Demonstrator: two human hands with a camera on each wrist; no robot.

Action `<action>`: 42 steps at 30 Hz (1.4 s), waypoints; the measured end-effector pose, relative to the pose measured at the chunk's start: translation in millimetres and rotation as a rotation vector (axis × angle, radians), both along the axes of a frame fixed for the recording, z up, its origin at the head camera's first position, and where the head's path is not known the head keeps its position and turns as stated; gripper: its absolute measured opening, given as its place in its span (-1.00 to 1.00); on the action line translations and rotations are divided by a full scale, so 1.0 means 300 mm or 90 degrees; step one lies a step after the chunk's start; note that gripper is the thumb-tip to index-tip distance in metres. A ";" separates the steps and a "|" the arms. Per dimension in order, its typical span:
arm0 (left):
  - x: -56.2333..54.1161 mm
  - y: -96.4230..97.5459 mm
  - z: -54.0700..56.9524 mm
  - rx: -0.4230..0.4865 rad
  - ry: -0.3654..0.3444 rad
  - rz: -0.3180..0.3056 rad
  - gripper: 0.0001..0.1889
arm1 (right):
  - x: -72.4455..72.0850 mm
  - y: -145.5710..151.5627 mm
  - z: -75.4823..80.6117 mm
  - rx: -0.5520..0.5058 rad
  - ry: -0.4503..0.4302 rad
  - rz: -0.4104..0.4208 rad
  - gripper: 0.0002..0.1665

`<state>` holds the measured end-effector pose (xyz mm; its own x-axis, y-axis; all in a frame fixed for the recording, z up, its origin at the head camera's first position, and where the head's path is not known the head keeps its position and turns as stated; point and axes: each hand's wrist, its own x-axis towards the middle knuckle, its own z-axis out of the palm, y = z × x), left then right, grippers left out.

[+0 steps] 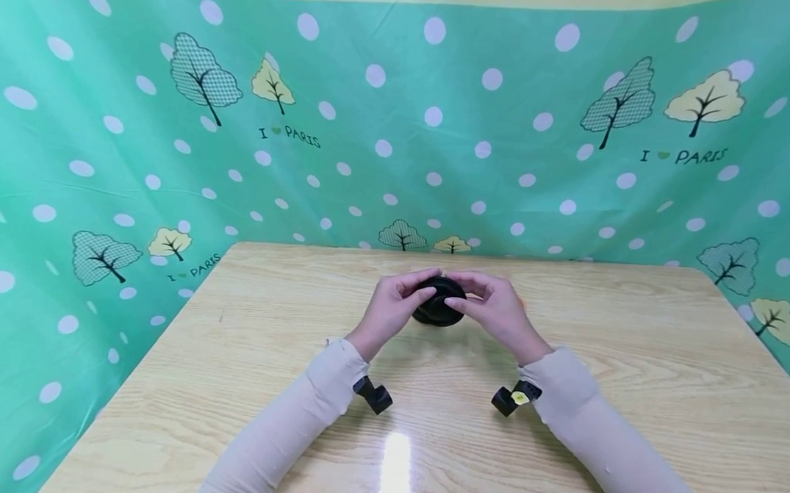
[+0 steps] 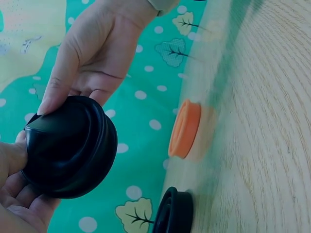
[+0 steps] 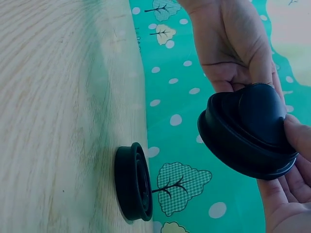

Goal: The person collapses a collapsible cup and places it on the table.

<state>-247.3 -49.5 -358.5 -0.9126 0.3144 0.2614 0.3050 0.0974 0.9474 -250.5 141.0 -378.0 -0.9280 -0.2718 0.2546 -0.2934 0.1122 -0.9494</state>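
Note:
A round black collapsible cup-like piece with ringed folds [image 2: 77, 155] is held between both hands above the far middle part of the table. One side of its middle bulges out in a smooth slope, clearest in the right wrist view. My left hand [image 1: 390, 309] pinches its left side, thumb on the near face and fingers behind. On the opposite side my right hand [image 1: 493, 313] grips it likewise, the two thumb tips close together. Beyond the hands stand a flat orange ringed piece [image 2: 185, 128] and a second flat black ringed piece [image 3: 133, 182]; the hands mostly hide them in the head view.
The light wood-grain table [image 1: 230, 386] carries a bright light reflection near its front. A green dotted curtain [image 1: 347, 127] printed with trees hangs behind and at the sides. Black wrist cameras [image 1: 376, 399] are strapped inside both cuffs.

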 end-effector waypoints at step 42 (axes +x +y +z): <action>-0.050 -0.014 -0.090 0.078 0.020 0.052 -0.62 | -0.015 -0.019 -0.012 -0.086 0.010 -0.055 -0.60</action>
<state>-262.4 -53.7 -385.4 -0.9245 0.2032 0.3224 0.3307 0.0072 0.9437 -254.9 135.2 -381.6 -0.9420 -0.1536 0.2983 -0.3034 0.0099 -0.9528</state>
